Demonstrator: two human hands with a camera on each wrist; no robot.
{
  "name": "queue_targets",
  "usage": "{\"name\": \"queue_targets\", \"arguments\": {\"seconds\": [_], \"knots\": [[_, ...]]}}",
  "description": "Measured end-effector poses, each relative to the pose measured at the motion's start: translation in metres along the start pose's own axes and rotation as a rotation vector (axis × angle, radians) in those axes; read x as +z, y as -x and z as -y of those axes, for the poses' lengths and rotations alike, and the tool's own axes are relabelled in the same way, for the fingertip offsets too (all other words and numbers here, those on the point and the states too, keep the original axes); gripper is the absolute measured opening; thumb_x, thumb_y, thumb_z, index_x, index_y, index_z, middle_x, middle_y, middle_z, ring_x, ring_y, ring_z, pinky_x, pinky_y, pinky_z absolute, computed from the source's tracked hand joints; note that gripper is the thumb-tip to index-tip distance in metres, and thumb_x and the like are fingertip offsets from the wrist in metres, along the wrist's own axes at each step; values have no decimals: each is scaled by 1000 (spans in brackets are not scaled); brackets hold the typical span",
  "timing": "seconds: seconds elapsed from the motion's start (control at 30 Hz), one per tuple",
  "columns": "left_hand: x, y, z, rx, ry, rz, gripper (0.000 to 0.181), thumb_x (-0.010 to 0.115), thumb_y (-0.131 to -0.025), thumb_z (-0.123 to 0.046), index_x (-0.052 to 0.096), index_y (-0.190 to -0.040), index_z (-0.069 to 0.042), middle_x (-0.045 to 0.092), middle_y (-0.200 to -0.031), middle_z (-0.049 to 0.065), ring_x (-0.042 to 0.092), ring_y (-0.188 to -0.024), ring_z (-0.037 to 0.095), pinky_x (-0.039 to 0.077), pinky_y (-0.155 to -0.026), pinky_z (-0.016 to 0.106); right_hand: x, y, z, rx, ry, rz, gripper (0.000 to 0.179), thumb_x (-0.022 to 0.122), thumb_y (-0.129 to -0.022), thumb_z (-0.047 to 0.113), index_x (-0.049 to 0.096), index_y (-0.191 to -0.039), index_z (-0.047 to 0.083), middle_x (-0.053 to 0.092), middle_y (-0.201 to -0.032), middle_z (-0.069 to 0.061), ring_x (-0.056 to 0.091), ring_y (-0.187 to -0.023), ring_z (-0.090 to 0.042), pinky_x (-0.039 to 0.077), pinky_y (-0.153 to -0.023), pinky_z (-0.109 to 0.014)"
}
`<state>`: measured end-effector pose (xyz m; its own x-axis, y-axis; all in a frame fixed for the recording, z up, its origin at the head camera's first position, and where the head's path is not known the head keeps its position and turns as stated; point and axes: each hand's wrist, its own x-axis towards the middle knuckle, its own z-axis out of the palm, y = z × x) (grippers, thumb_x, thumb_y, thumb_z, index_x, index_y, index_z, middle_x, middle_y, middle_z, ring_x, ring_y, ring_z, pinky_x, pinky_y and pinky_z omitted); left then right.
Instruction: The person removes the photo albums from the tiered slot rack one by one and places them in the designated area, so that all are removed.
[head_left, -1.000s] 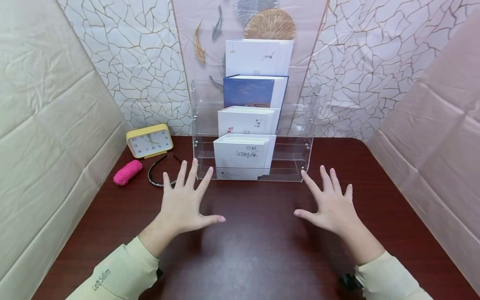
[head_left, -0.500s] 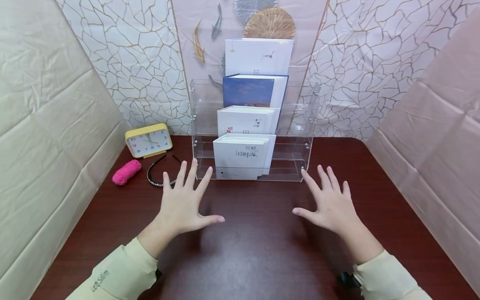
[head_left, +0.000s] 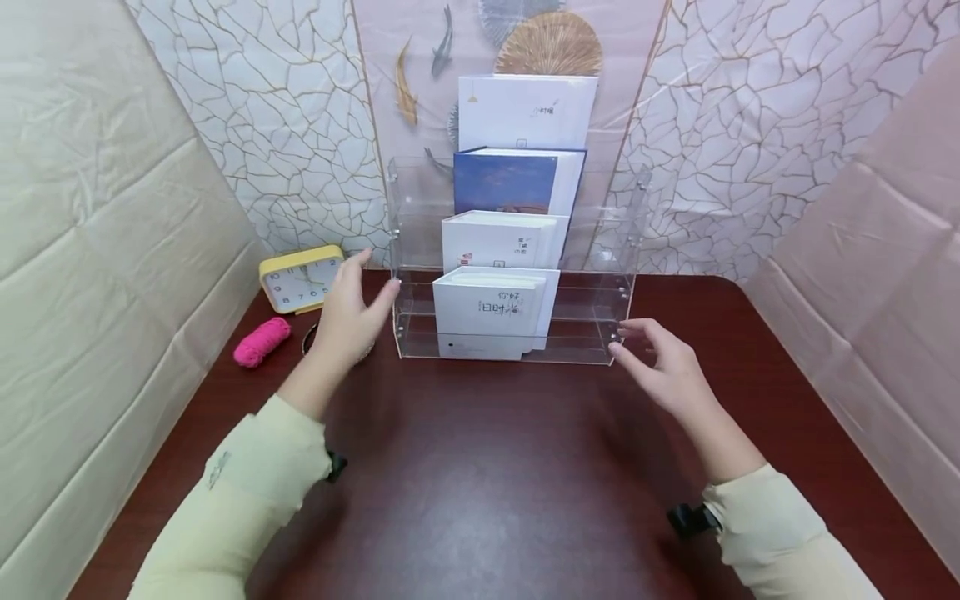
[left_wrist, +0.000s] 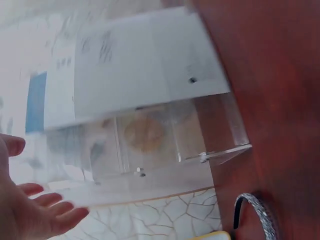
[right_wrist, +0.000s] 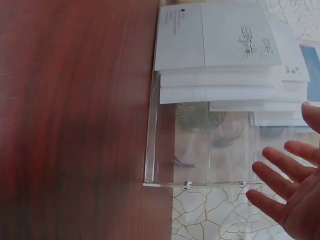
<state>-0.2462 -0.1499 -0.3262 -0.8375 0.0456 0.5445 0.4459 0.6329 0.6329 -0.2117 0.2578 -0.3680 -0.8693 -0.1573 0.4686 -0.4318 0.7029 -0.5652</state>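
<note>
A clear acrylic rack (head_left: 577, 329) stands at the back of the table and holds several books in stepped tiers. Lowest is a white book (head_left: 480, 312); behind it come another white book (head_left: 487, 237), a blue-covered book (head_left: 502, 179) and a tall white book (head_left: 525, 108). My left hand (head_left: 347, 312) is beside the rack's left side, thumb and fingers spread apart. At the rack's lower right corner is my right hand (head_left: 663, 367), its thumb and fingertips right at the side panel. In both wrist views the fingers are loosely extended with nothing between them.
Left of the rack stand a yellow alarm clock (head_left: 302, 279) and a pink yarn skein (head_left: 262, 342). A dark, glittery headband (left_wrist: 257, 212) lies close by, partly behind my left hand in the head view. Fabric walls border the dark red table (head_left: 487, 467).
Both hands were spread flat over the table. The left has moved forward to the rack's left side and turned; the right has moved forward to its right corner, fingers bending inward.
</note>
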Motion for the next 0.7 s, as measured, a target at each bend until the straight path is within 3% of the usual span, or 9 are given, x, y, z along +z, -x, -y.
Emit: {"name": "queue_targets", "arguments": {"seconds": [0.17,0.33,0.47,0.6,0.7], "knots": [[12,-34,17,-306,315,38,60,56,-93,-28,33,-140,1,39,-141,19,38,-128,31,32,-103,39,11,-19,-5,32,-143,-70,28,64,-88,15,61,-110,-2,66,-99,-14,59,-84,-4,44,-73,-14],[37,-50,35,-485,455,36,64,57,-92,-21,27,-143,2,34,-144,20,34,-131,27,30,-104,34,27,-38,-11,89,-223,-100,30,63,-89,20,61,-109,-3,66,-98,-15,56,-83,2,42,-73,-17],[53,-54,50,-551,528,28,60,56,-93,-20,30,-143,1,39,-142,18,38,-128,25,33,-102,35,40,-50,-14,132,-280,-93,32,63,-90,22,61,-109,-4,65,-100,-17,57,-84,-3,43,-76,-19],[66,-55,62,-552,526,40,53,54,-95,-23,36,-139,1,45,-138,18,42,-124,25,33,-102,36,50,-59,-14,160,-329,-74,32,65,-88,20,60,-110,-3,65,-101,-17,59,-87,-12,44,-80,-24],[72,-54,68,-547,506,43,50,51,-96,-26,39,-137,1,46,-136,18,42,-124,26,31,-103,38,54,-61,-2,168,-358,-58,32,66,-87,16,59,-109,-6,65,-100,-21,60,-89,-23,45,-80,-27]]}}
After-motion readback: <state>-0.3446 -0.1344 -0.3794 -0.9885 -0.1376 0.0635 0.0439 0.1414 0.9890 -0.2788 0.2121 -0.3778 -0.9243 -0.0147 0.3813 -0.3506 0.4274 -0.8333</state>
